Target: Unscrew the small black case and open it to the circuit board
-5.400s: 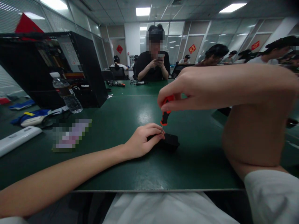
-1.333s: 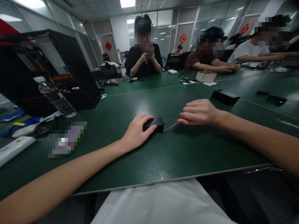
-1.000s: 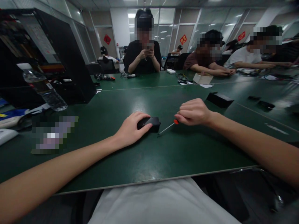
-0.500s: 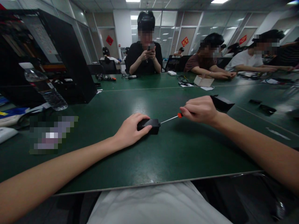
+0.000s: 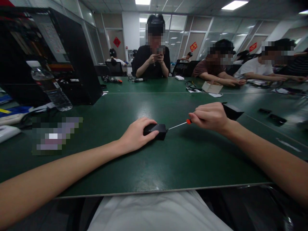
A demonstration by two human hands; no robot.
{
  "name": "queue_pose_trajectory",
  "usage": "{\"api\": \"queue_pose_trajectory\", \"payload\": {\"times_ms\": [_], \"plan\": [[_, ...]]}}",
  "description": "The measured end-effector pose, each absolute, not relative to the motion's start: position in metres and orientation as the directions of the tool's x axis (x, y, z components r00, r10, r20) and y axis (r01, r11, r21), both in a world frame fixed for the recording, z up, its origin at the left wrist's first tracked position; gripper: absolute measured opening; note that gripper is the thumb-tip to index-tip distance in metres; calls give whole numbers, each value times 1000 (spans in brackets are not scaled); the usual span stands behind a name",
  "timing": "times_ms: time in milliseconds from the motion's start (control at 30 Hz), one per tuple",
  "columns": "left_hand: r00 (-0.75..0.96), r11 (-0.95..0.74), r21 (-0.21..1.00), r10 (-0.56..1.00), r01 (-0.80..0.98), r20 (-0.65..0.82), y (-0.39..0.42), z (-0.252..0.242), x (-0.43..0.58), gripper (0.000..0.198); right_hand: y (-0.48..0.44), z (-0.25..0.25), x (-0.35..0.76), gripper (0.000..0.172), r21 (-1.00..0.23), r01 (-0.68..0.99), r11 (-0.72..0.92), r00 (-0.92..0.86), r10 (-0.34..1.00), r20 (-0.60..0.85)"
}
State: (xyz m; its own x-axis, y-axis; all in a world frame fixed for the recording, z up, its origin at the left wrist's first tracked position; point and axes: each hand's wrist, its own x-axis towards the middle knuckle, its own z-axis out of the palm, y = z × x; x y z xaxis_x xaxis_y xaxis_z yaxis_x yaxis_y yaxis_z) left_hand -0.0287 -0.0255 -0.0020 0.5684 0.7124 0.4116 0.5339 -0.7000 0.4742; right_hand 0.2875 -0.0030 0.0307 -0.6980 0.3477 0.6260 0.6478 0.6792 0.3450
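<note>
Left hand [image 5: 138, 133] gripping, thumb [image 5: 151, 136] nearer body; right hand [image 5: 210, 116] fisted

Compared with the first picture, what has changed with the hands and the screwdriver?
The right hand has come down and swung the screwdriver from nearly upright to a low slant, its tip at the black block's right end. The left hand still holds the block; the right, the screwdriver.

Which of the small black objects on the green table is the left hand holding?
The black rectangular block, gripped by the left hand; the black angular piece and two low black pieces lie farther right, apart from it.
</note>
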Motion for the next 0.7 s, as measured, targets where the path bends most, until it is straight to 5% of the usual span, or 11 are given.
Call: {"api": "queue_pose_trajectory", "payload": {"times_ms": [233,400,533,700], "plan": [[596,-721,463,690,516,411,-22,-3,-31,33,-4,25,283,53,195,632,750,-671,404,622],[595,-725,450,687,521,417,-22,-3,-29,33,-10,19,264,53,-40,629,776,-714,597,365],[604,-738,456,672,497,429,-22,-3,-27,30,-20,12,244,52,84,597,798,-775,547,316],[601,-721,482,687,497,408,-23,-1,-25,31,-27,26,261,52,239,567,788,-774,412,480]]}}
